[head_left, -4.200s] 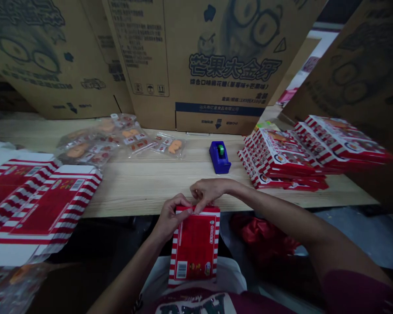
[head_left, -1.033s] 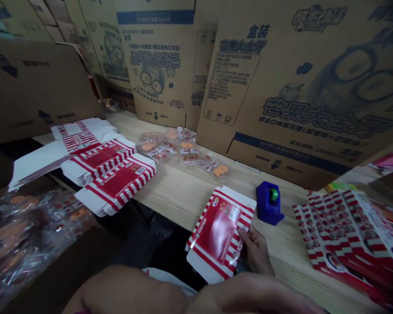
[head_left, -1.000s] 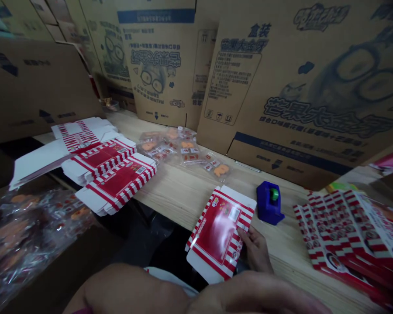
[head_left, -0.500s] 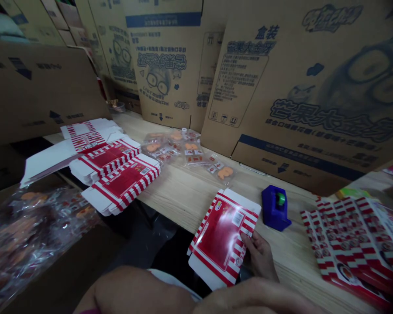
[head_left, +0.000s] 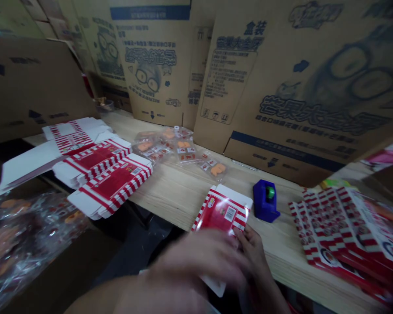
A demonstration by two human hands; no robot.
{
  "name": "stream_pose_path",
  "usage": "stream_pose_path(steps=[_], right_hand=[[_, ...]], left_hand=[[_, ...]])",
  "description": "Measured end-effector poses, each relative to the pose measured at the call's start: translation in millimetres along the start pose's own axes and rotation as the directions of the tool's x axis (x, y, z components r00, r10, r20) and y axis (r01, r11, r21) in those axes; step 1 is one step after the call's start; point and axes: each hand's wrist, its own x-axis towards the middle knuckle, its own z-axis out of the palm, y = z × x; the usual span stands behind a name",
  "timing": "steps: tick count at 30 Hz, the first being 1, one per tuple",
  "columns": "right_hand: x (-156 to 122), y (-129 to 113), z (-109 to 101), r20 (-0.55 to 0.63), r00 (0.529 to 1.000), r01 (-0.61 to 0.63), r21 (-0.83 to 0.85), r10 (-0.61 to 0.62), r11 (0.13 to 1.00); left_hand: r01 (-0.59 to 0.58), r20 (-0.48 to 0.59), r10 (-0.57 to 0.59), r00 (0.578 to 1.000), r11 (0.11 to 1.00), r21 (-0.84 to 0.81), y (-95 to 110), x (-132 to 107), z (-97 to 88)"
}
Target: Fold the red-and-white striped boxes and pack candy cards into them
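A flat red-and-white striped carton (head_left: 216,209) lies at the front edge of the table, partly over it. My right hand (head_left: 250,244) grips its right edge, thumb on the printed face. My left hand (head_left: 203,257) is smeared by motion in front of the carton's lower half and hides much of it. Whether its fingers touch the carton or hold anything, I cannot tell. A blue tape dispenser (head_left: 265,200) with a green core stands just right of the carton.
Stacked flat cartons (head_left: 118,181) lie on the left. Clear bags of orange pieces (head_left: 183,146) sit at the back, more bags (head_left: 26,235) in a box at lower left. Filled-looking striped boxes (head_left: 343,231) are at right. Large cardboard boxes (head_left: 281,117) wall the rear.
My left hand has risen from the bottom edge to across the carton. My right hand keeps its grip on the carton. The view has shifted slightly to the right.
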Motion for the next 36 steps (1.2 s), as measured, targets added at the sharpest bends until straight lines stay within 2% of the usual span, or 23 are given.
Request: stream_pose_path(steps=[2, 4, 5, 6, 7, 9, 10, 11, 14, 15, 17, 18, 19, 22, 24, 25, 27, 29, 31, 34, 36], right_hand=[[-1, 0, -3, 0.021, 1.0, 0.019, 0.023, -0.019, 1.0], [-3, -2, -6, 0.044, 0.999, 0.028, 0.041, -0.03, 0.999], [-5, -3, -7, 0.054, 0.998, 0.039, 0.04, -0.041, 0.998], [-7, -4, -7, 0.063, 0.997, 0.052, 0.033, -0.054, 0.998], [-10, -6, -7, 0.072, 0.995, 0.062, 0.023, -0.063, 0.998], [-15, -9, -5, 0.09, 0.994, 0.063, 0.012, -0.064, 0.998], [-17, -10, -4, 0.1, 0.993, 0.057, 0.009, -0.057, 0.998], [-19, -11, -3, 0.115, 0.992, 0.045, 0.003, -0.045, 0.999], [-23, -14, -1, 0.216, 0.976, 0.006, -0.03, 0.0, 1.0], [-24, -14, -1, 0.244, 0.97, 0.004, -0.041, 0.006, 0.999], [-26, -14, -1, 0.262, 0.965, 0.016, -0.051, -0.002, 0.999], [-28, -12, -1, 0.257, 0.966, 0.028, -0.052, -0.014, 0.998], [-30, -10, 0, 0.259, 0.966, 0.035, -0.053, -0.02, 0.998], [-36, -1, 3, 0.363, 0.932, 0.007, -0.068, 0.018, 0.998], [-39, 5, 4, 0.404, 0.914, -0.005, -0.06, 0.029, 0.998], [-39, 7, 5, 0.381, 0.925, 0.011, -0.044, 0.007, 0.999], [-37, 9, 4, 0.26, 0.963, 0.085, -0.022, -0.077, 0.996], [-30, 8, 2, 0.126, 0.98, 0.163, -0.059, -0.154, 0.985], [-22, 6, -1, 0.048, 0.977, 0.213, -0.15, -0.208, 0.966], [-11, 4, -3, 0.042, 0.953, 0.297, -0.313, -0.299, 0.902], [-7, 4, -1, 0.083, 0.932, 0.358, -0.372, -0.354, 0.856]], left_hand=[[0.017, 0.044, -0.016, 0.999, 0.999, -0.027, -16, 10, 13.6], [0.195, 0.132, -0.2, 0.971, 0.979, 0.05, -43, 19, 26.9], [0.311, 0.175, -0.322, 0.93, 0.946, 0.086, -59, 21, 32.8], [0.425, 0.231, -0.434, 0.871, 0.901, 0.089, -75, 20, 37.8], [0.528, 0.327, -0.512, 0.794, 0.848, 0.045, -88, 18, 42.0], [0.702, 0.546, -0.557, 0.626, 0.707, -0.083, -107, 7, 48.0], [0.757, 0.61, -0.547, 0.573, 0.639, -0.138, -111, 0, 50.1], [0.788, 0.629, -0.546, 0.554, 0.588, -0.183, -114, -7, 51.8], [0.801, 0.548, -0.604, 0.579, 0.547, -0.243, -113, -21, 53.7], [0.805, 0.541, -0.614, 0.575, 0.541, -0.241, -112, -23, 53.2], [0.818, 0.583, -0.6, 0.548, 0.531, -0.223, -110, -22, 51.3], [0.813, 0.602, -0.578, 0.551, 0.536, -0.228, -110, -19, 50.5], [0.797, 0.609, -0.55, 0.571, 0.549, -0.252, -109, -16, 50.0], [0.72, 0.57, -0.469, 0.675, 0.586, -0.37, -109, -3, 52.0], [0.691, 0.534, -0.456, 0.712, 0.592, -0.415, -112, 4, 54.9], [0.687, 0.521, -0.463, 0.718, 0.595, -0.418, -114, 5, 56.0], [0.693, 0.516, -0.477, 0.712, 0.596, -0.406, -120, 5, 56.6], [0.713, 0.551, -0.473, 0.688, 0.585, -0.387, -125, 3, 55.1], [0.734, 0.593, -0.464, 0.658, 0.571, -0.367, -129, 1, 53.2], [0.743, 0.592, -0.489, 0.641, 0.591, -0.316, -132, 2, 53.2], [0.713, 0.542, -0.507, 0.67, 0.642, -0.281, -134, 6, 56.1]])
